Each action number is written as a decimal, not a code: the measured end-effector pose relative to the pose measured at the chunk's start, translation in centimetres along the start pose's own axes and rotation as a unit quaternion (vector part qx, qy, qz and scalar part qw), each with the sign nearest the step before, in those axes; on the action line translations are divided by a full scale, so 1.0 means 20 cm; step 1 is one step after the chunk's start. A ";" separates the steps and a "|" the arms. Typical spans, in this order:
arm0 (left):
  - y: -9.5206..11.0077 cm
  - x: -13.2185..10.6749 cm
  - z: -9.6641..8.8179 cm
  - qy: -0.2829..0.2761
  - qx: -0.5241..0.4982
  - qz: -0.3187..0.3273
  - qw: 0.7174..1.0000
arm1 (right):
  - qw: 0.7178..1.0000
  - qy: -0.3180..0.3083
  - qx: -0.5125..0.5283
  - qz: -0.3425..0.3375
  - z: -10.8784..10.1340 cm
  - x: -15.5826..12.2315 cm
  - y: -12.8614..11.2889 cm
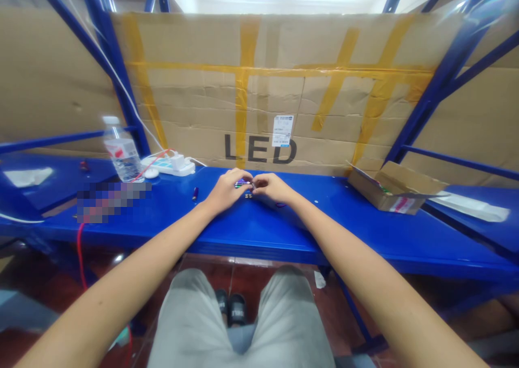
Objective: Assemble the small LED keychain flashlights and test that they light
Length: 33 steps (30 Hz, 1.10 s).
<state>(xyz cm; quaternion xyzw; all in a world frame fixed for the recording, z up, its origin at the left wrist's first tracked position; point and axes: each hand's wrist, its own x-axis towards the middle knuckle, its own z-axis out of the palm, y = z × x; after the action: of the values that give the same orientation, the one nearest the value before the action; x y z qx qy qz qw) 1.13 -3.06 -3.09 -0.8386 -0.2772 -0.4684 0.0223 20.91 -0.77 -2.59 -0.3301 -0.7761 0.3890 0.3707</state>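
Note:
My left hand (230, 191) is closed around a small shiny, multicoloured piece (242, 184), held just over the blue table. What kind of thing it is cannot be made out. Close against it, at its right end, my right hand (272, 186) is pinched, its fingertips on something tiny that the fingers mostly hide. Below the fingertips lie small brass-coloured bits (248, 196). A short dark purple cylinder (195, 193) rests on the table left of my left hand. Under my right hand a thin purplish curved thing (280, 205) shows in part.
On the left stand a water bottle (121, 151) and a white power strip (172, 164), with a red cable (80, 254) running off the table. An opened cardboard box (395, 189) sits at the right. A big carton marked LED (203, 108) walls off the back of the blue table (251, 233).

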 end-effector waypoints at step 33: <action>-0.04 -0.04 0.05 -0.074 0.016 -0.045 0.996 | 0.873 0.029 -0.414 -0.258 -0.06 -0.01 -0.03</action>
<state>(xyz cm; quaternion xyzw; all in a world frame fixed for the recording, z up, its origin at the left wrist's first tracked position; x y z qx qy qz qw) 1.20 -2.47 -4.38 -0.8573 -0.3229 -0.4010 -0.0065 21.84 -0.86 -1.71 -0.2530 -0.9125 -0.0870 0.3096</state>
